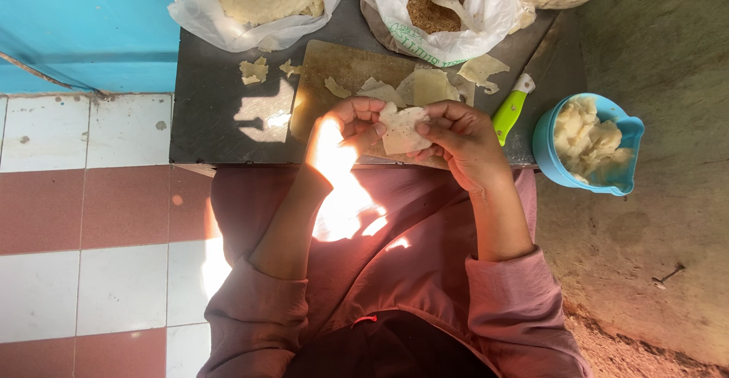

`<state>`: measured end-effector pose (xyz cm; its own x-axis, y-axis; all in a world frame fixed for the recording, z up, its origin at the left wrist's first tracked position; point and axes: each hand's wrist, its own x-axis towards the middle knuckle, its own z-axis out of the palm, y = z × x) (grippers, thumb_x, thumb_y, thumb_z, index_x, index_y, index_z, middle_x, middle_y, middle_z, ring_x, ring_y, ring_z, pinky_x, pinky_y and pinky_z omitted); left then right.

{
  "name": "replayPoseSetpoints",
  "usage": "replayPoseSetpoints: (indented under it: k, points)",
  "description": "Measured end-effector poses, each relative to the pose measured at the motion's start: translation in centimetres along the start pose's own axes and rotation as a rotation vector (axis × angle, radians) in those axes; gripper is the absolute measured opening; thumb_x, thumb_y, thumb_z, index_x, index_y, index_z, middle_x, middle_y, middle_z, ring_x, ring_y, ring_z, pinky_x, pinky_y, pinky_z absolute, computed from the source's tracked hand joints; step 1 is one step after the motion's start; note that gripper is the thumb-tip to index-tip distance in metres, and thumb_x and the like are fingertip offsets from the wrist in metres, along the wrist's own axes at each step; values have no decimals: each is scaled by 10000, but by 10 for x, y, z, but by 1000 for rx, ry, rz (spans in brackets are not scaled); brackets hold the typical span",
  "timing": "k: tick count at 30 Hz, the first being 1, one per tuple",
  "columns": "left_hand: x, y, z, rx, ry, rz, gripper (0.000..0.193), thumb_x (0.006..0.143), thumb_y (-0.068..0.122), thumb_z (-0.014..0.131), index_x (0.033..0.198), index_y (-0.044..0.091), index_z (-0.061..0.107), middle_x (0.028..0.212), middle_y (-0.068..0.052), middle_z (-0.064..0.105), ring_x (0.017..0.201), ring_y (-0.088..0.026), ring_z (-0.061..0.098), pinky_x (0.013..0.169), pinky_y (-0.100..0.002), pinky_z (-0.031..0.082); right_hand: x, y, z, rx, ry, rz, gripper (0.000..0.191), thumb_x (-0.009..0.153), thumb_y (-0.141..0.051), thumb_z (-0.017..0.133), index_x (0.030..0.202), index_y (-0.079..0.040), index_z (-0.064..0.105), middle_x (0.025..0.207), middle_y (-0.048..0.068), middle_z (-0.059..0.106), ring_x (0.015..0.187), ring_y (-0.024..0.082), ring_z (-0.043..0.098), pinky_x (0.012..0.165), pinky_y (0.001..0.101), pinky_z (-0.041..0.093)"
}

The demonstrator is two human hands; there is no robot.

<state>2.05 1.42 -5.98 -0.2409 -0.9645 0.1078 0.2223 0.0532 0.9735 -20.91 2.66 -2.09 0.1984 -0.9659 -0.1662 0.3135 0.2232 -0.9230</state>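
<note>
Pale dough wrapper point(400, 129) pinched btwn both hands: left hand point(348, 124) & right hand point(462, 137) fingers clamped on its edges, above wooden board point(342, 70).

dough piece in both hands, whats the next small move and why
Probably press its edges shut. Both hands, left hand and right hand, pinch the pale dough piece at chest height above the cutting board. It looks folded, and similar finished pieces fill the blue tub on the right.

Dusty-pink long sleeves pushed up the forearms, matching pink garment over the lap
</note>
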Motion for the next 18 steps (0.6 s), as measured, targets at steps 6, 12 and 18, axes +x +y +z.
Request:
replayPoseSetpoints:
  k: [6, 12, 18]
  points:
    - [1, 24, -25, 805, 321, 360, 333, 973, 40, 670, 1304, 65, 681, 1210, -132, 699, 1043, -268, 689, 918, -380, 568, -11, -20, -23, -19, 74, -167, 123, 1031, -32, 649, 1122, 44, 678, 963, 146, 735, 761, 209, 741, 669, 329, 636]
    - [47, 29, -22, 1045, 223, 416, 293, 838, 191, 809, 1093, 74, 723, 1084, -128, 667, 1045, -332, 617, 911, -434, 513, -22, -23, -34, -130, 121, -176, 123, 1033, -49, 657, 1103, 51, 667, 940, 130, 726, 733, 201, 732, 646, 309, 610]
    - [70, 34, -9, 1305, -30, 191, 77, 842, 135, 766, 894, 117, 712, 1052, -106, 648, 1070, -304, 605, 927, -446, 491, -16, -15, -16, -425, 94, -316, 237, 990, -13, 680, 1215, 49, 639, 951, 100, 723, 766, 130, 702, 663, 265, 582]
